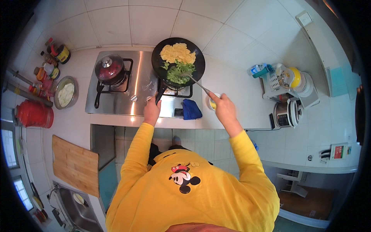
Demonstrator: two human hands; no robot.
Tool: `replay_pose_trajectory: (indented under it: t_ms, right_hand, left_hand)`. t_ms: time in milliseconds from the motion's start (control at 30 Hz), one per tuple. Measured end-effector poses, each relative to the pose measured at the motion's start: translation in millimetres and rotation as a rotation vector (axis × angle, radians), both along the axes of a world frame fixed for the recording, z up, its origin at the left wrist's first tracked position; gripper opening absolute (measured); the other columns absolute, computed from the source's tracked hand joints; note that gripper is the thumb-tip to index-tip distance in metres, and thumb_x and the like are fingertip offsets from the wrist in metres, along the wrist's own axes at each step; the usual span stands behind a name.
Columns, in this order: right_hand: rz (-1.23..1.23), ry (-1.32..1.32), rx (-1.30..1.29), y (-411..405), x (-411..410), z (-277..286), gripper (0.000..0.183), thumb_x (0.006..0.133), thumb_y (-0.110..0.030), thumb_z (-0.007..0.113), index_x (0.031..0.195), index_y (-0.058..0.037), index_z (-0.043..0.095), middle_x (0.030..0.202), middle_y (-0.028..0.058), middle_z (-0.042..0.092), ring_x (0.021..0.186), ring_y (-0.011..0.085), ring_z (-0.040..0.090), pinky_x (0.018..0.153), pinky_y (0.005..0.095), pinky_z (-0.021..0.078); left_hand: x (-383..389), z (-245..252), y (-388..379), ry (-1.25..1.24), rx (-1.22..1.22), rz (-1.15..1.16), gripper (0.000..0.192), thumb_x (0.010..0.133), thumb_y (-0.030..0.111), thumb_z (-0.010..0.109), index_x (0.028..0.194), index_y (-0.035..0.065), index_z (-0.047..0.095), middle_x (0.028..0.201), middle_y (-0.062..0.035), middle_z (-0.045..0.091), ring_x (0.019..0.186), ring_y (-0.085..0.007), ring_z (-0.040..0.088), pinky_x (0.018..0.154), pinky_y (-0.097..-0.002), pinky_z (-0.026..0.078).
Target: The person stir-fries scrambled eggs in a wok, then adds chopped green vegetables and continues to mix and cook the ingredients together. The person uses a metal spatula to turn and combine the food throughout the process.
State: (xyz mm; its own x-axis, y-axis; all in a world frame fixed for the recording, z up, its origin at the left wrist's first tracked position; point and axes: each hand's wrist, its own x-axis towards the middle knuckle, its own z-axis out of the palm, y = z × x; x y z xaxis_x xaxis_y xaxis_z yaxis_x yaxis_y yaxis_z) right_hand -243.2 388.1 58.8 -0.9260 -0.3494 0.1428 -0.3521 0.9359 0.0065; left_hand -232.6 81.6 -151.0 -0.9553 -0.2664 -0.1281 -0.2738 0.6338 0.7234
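My left hand (152, 111) grips the black handle of a wok (156, 62) over the right burner of the steel gas stove (142, 69). In the wok, cooked scrambled egg (177, 53) lies at the far side and chopped green vegetable (180, 74) at the near side. Closed around the long handle of a metal cooking utensil (200, 84) is my right hand (221, 105); the utensil's head is among the greens and blurred. A small bowl (213, 105) with yellow contents stands on the counter, partly hidden by my right hand. A blue cloth (192, 109) lies at the stove's front edge.
A lidded pot (109, 69) sits on the left burner. Left of the stove are a steel bowl of pale food (66, 92), sauce bottles (55, 59), a red container (34, 113), a wooden cutting board (75, 165) and a sink (76, 211). A dish rack (271, 84) and rice cooker (287, 114) stand right.
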Motion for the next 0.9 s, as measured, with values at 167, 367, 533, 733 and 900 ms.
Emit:
replay_pose_trajectory:
  t_ms: [167, 367, 533, 733, 900]
  right_hand:
    - [-0.025, -0.127, -0.409, 21, -37, -14, 0.042, 0.09, -0.014, 0.064, 0.131, -0.0125, 0.068, 0.091, 0.0175, 0.071, 0.085, 0.0331, 0.07, 0.076, 0.0445, 0.0562]
    - [-0.314, -0.798, -0.694, 34, -64, -30, 0.04, 0.099, -0.024, 0.054, 0.131, -0.003, 0.066, 0.086, 0.0045, 0.068, 0.073, 0.0104, 0.061, 0.064, 0.026, 0.0508]
    - [-0.062, -0.349, -0.346, 30, -67, -54, 0.039, 0.101, -0.033, 0.054, 0.132, -0.0118, 0.066, 0.102, 0.019, 0.075, 0.092, 0.0397, 0.071, 0.083, 0.0454, 0.0563]
    - [-0.013, -0.321, -0.459, 0, -70, -87, 0.038, 0.103, -0.028, 0.056, 0.138, -0.0172, 0.064, 0.11, 0.0185, 0.073, 0.098, 0.0404, 0.07, 0.087, 0.0459, 0.0561]
    - [-0.142, -0.441, -0.18, -18, -72, -87, 0.034, 0.101, -0.02, 0.058, 0.133, -0.0145, 0.067, 0.115, 0.0149, 0.073, 0.101, 0.04, 0.069, 0.088, 0.044, 0.0567]
  left_hand:
    - [1, 1, -3, 0.026, 0.023, -0.015, 0.041, 0.098, 0.035, 0.063, 0.132, 0.0118, 0.058, 0.107, -0.0247, 0.07, 0.094, -0.0478, 0.068, 0.081, -0.0567, 0.055]
    - [0, 2, -2, 0.011, 0.006, -0.015, 0.044, 0.098, 0.035, 0.062, 0.137, 0.0144, 0.056, 0.106, -0.0248, 0.07, 0.093, -0.0485, 0.068, 0.082, -0.0571, 0.055]
    - [0, 6, 0, 0.043, -0.007, 0.0, 0.032, 0.098, 0.032, 0.064, 0.114, 0.0046, 0.059, 0.096, -0.0267, 0.069, 0.091, -0.0488, 0.066, 0.078, -0.0565, 0.053]
    - [1, 5, 3, 0.054, 0.014, 0.022, 0.032, 0.099, 0.031, 0.064, 0.109, 0.0013, 0.059, 0.092, -0.0281, 0.068, 0.09, -0.0489, 0.066, 0.077, -0.0563, 0.051]
    - [3, 9, 3, 0.067, 0.015, 0.023, 0.032, 0.099, 0.032, 0.063, 0.11, 0.0016, 0.058, 0.095, -0.0285, 0.068, 0.092, -0.0489, 0.066, 0.078, -0.0562, 0.052]
